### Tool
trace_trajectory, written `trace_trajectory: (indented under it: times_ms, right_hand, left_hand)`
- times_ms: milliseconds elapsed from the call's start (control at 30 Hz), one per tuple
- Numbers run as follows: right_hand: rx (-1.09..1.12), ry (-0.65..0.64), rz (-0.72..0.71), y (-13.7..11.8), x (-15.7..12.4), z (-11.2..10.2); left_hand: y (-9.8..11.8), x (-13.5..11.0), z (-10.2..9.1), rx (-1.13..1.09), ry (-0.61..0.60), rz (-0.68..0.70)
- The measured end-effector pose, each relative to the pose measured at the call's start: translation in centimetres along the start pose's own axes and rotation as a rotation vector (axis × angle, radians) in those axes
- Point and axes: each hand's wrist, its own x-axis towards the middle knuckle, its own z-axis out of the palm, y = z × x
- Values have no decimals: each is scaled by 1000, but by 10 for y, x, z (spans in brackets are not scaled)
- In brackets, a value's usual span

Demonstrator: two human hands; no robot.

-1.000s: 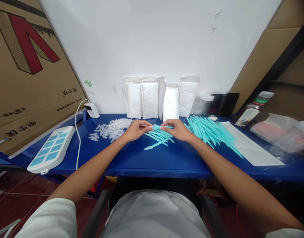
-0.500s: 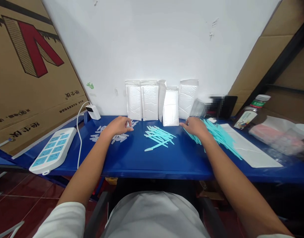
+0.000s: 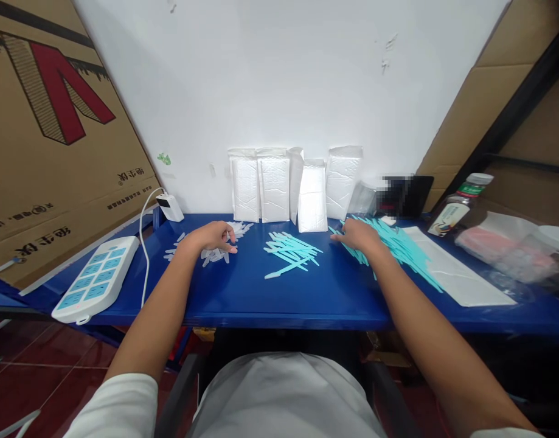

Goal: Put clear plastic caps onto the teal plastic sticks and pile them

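Observation:
My left hand (image 3: 216, 236) hovers over a scatter of small clear plastic caps (image 3: 215, 254) on the left of the blue table. Its thumb and forefinger are curved and apart, with nothing visible between them. At the right, my right hand (image 3: 357, 236) rests on the left side of a large pile of slim teal sticks (image 3: 404, 249) that look like eyebrow razors. Its fingers are pinched, and a teal stick's end shows at the fingertips. Between the hands lies a smaller, crisscrossed heap of teal razors (image 3: 292, 250), with paler ends at the left.
White padded mailers (image 3: 274, 185) stand against the wall behind. Left are a power strip (image 3: 97, 277) and a small white device (image 3: 170, 207) with a cable. Right are a white sheet (image 3: 461, 274), a bottle (image 3: 457, 207), plastic bags (image 3: 502, 243) and a blurred-out dark object (image 3: 411, 196).
My left hand has drawn back slightly left and down, its finger and thumb further apart. My right hand stays at the teal pile; a stick's end now shows by its fingertips.

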Motion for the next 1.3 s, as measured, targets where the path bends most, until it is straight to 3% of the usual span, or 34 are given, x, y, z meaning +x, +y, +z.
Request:
trace_trajectory:
  times_ms: [167, 333, 700, 767, 900, 967, 1033, 1133, 1300]
  right_hand:
    - [-30, -100, -6, 1, 1, 1]
    - [-32, -80, -82, 0, 6, 7]
    - [-29, -83, -61, 0, 4, 7]
    - [18, -20, 14, -2, 2, 4]
    - [176, 251, 130, -5, 2, -2]
    - [341, 363, 17, -9, 1, -5]
    - [585, 397, -182, -15, -3, -8]
    - [884, 281, -435, -27, -13, -10]
    - [1003, 38, -569, -44, -26, -7]
  left_hand:
    - [-7, -1, -2, 6, -47, 4]
    - [1, 2, 6, -24, -109, 26]
    - [28, 7, 19, -159, 185, 256]
    - [30, 7, 19, -162, 263, 268]
    - [36, 5, 19, -237, 359, 275]
    - [41, 4, 21, -353, 314, 284]
    - [46, 4, 23, -477, 251, 302]
    - [53, 5, 28, -585, 176, 348]
    - [60, 6, 37, -643, 54, 387]
